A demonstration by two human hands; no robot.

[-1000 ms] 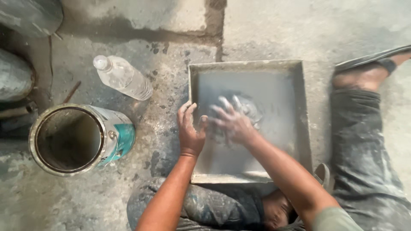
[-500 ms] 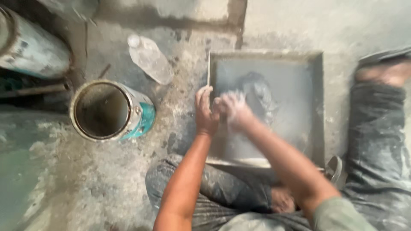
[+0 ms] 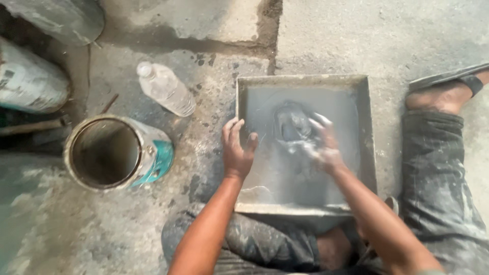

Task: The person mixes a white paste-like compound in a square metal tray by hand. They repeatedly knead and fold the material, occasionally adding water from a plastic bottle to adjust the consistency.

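Overhead, head view: a square grey tray (image 3: 367, 127) with raised rims lies flat on the concrete floor (image 3: 356, 40), its near rim touching the seated person's knees. The left hand (image 3: 238, 147) grips the tray's left rim, fingers curled over the outer edge and thumb inside the wall, so it is closed on the rim. The right hand (image 3: 322, 142) is blurred and coated in pale grey paste; its fingers appear spread and pressed flat on the tray bottom just beside a dark wet patch (image 3: 291, 122) near the middle, holding nothing that can be made out. Bare tray bottom remains toward the far rim and the near left corner. Left of the tray, a strip of stained floor separates it from a clear plastic bottle (image 3: 165, 87) lying on its side and from an open, round tin (image 3: 118, 152) with a teal band, tipped so its mouth faces the camera; bottle and tin lie near each other but apart. Two pale cylinders (image 3: 30, 81) crowd the upper left corner. Right of the tray, a trousered leg (image 3: 433, 173) and a sandalled foot (image 3: 443, 94) run close along the right rim, leaving little room there. Beyond the far rim the floor lies open past a dark joint (image 3: 272, 30).
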